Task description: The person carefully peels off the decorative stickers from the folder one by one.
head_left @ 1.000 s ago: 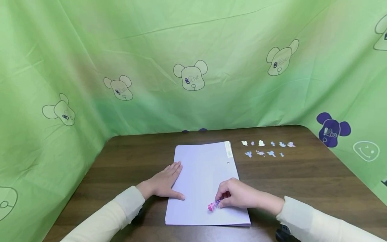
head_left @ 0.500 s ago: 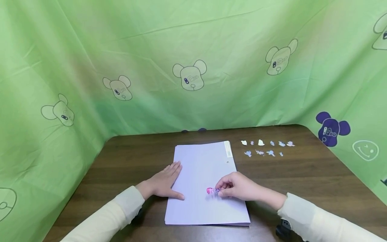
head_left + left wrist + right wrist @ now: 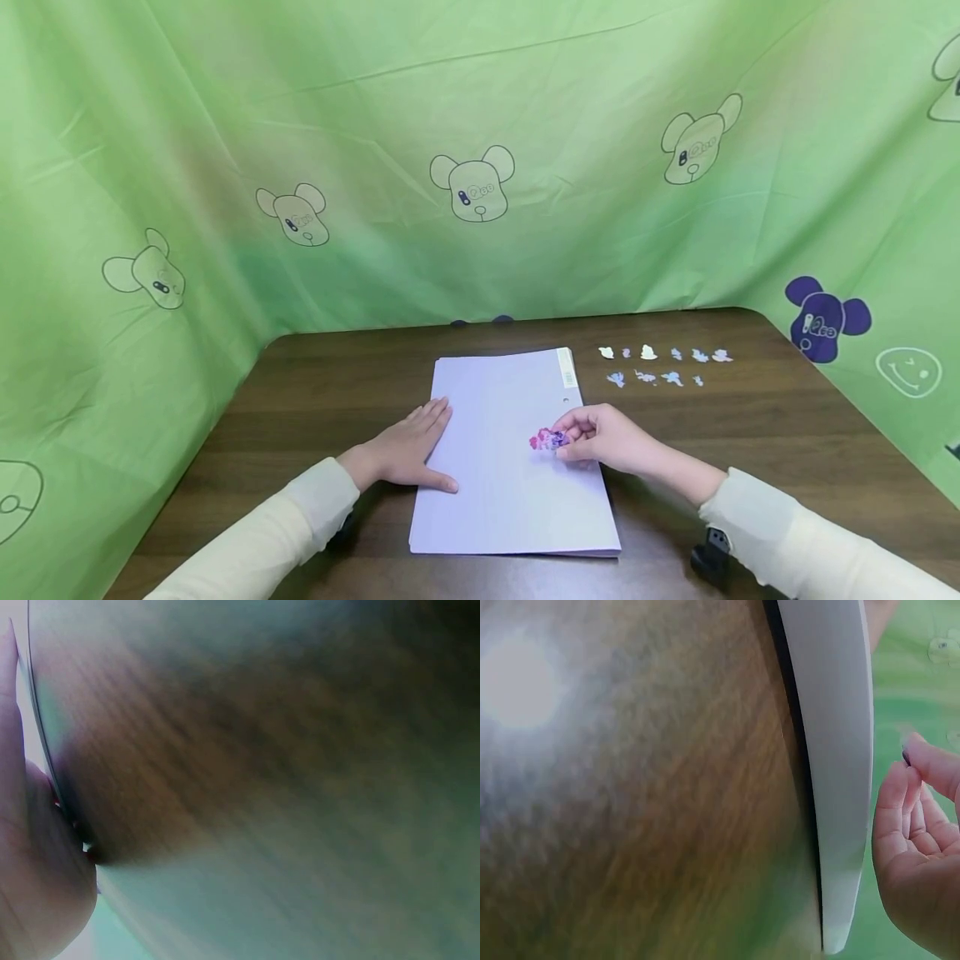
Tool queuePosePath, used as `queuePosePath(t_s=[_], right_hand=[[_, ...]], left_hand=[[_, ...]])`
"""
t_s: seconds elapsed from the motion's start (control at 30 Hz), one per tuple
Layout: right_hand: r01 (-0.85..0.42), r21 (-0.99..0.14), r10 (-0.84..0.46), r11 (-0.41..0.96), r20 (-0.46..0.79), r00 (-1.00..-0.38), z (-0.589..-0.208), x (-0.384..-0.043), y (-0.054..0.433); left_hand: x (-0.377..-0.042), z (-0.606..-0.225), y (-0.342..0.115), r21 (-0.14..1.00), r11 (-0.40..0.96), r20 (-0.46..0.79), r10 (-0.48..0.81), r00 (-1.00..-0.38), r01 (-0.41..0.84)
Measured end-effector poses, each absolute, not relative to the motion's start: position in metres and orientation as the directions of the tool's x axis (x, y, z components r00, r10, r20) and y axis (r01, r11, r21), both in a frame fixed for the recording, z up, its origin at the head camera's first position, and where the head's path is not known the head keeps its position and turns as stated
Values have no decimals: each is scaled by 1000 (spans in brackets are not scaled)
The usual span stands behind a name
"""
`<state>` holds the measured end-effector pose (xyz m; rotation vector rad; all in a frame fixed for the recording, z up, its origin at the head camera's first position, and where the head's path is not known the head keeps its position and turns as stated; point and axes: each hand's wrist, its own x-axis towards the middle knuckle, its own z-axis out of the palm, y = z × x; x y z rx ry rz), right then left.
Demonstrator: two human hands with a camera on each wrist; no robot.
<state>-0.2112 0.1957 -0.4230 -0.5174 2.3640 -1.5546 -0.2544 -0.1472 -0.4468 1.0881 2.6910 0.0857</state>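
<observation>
A stack of white sheets (image 3: 487,517), with a barcode label and a small hole near its far right corner, lies on the table. On its left edge rests my left hand (image 3: 405,450), palm down with fingers straight; part of that hand (image 3: 45,870) borders the left wrist view. Between thumb and fingertips, my right hand (image 3: 611,437) pinches a small pink and purple sticker-like cutout (image 3: 547,440) over the right half of the stack. The right wrist view shows this hand (image 3: 922,832) with thumb and index finger together on a thin dark edge of the cutout.
Two rows of small white and bluish cutouts (image 3: 672,379) lie on the brown wooden table (image 3: 337,375) at the back right. A green curtain (image 3: 375,275) printed with bear heads encloses the table's back and sides.
My right hand has moved away from the front of the stack, back and slightly right, carrying the pink and purple cutout up with it. The left hand has stayed in place.
</observation>
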Motion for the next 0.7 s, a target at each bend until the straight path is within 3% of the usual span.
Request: queuePosePath(t_s=[0.37,0.7], right_hand=[[-132,-936,-362,325,6,-932,-421,-221,216],[-122,-911,-261,395,16,-965,-423,-234,252]], left_hand=[[-254,-447,-147,148,727,-202,686,-700,670],[-253,-446,-147,146,727,-203,686,-699,671]])
